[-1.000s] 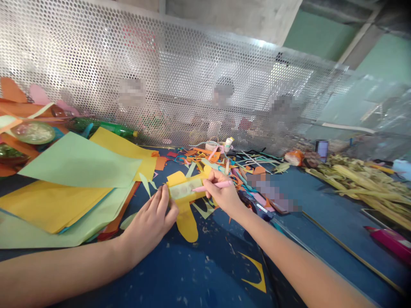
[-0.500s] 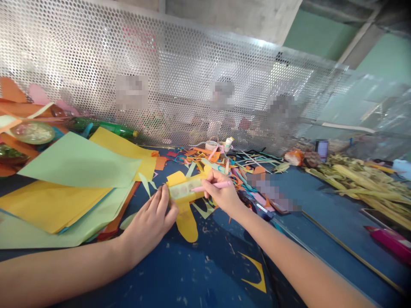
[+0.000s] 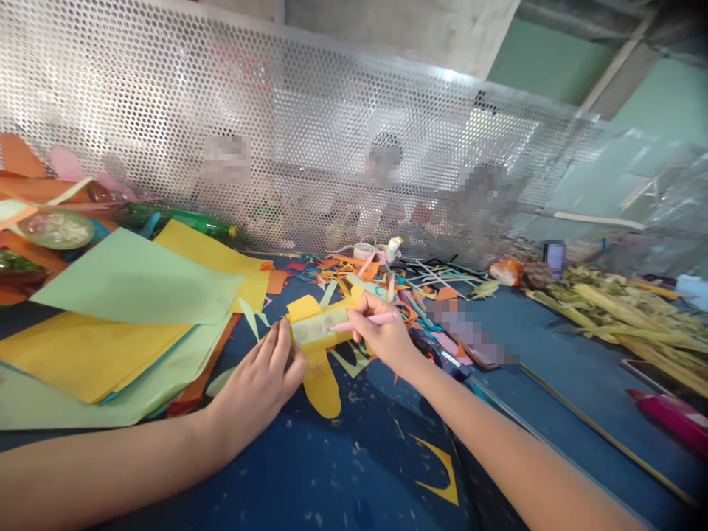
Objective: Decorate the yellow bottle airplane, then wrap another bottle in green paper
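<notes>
A pink pen (image 3: 369,321) is pinched in my right hand (image 3: 383,335), its tip pointing left onto a pale green strip (image 3: 319,326) with faint round marks. That strip lies across a yellow paper cutout (image 3: 324,383) with rounded lobes. My left hand (image 3: 266,366) grips the cutout's left end, fingers pressed together at its edge; the thumb's contact is partly hidden. Pale green paper scraps (image 3: 351,363) lie beside and under the cutout on the dark blue table (image 3: 310,479).
Green and yellow paper sheets (image 3: 138,280) are stacked at left, before a green bottle (image 3: 204,223). Colourful paper scraps (image 3: 354,269) pile up behind my hands. Corn husks (image 3: 625,310) and a magenta object (image 3: 672,419) lie at right. A perforated screen (image 3: 321,125) stands behind, people beyond it.
Almost nothing differs. Both hands, the pen and the yellow cutout keep the same places; people behind the screen shift slightly.
</notes>
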A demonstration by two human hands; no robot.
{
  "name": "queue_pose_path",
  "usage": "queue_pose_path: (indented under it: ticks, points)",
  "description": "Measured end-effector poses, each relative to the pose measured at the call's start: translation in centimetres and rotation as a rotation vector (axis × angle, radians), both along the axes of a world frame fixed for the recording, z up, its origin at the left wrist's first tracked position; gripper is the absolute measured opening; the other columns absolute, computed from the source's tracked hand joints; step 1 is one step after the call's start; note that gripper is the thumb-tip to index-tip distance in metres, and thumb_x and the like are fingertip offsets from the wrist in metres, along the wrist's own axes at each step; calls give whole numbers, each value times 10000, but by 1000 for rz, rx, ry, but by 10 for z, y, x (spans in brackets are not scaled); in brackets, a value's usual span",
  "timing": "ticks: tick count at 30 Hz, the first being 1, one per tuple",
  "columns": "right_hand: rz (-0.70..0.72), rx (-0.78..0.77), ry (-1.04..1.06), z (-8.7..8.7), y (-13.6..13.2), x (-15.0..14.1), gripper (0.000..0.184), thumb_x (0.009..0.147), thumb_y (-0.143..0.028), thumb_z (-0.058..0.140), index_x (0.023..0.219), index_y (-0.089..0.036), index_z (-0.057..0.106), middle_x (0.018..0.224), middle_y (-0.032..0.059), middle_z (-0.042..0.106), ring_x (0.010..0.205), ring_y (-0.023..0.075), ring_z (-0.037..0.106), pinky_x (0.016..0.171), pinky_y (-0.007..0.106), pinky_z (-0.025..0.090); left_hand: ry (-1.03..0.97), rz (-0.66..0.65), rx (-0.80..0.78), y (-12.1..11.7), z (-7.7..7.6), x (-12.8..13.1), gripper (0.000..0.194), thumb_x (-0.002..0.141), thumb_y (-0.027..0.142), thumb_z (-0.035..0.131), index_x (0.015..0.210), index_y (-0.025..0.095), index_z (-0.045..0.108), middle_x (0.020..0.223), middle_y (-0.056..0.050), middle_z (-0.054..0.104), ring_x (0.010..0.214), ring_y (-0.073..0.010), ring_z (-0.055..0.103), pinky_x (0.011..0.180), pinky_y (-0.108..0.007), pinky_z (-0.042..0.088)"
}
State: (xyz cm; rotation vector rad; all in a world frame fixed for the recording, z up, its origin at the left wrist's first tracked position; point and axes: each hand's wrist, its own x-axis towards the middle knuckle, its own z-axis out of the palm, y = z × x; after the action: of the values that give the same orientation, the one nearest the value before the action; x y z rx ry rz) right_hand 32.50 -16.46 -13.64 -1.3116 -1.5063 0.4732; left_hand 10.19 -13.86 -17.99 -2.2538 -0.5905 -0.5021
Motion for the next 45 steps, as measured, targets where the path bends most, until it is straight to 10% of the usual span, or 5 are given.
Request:
queue_pose_path:
  ticks: [45]
  points:
    - [-37,15,11,0,-1,1,230,805,-231,505,616,-229,376,428,-88,451,393,95,420,457,228,345,-10,0,-53,-1,0,0,305,817,156,595,1102,77,520,1282,-317,484,1209,-389,487,935,-445,486]
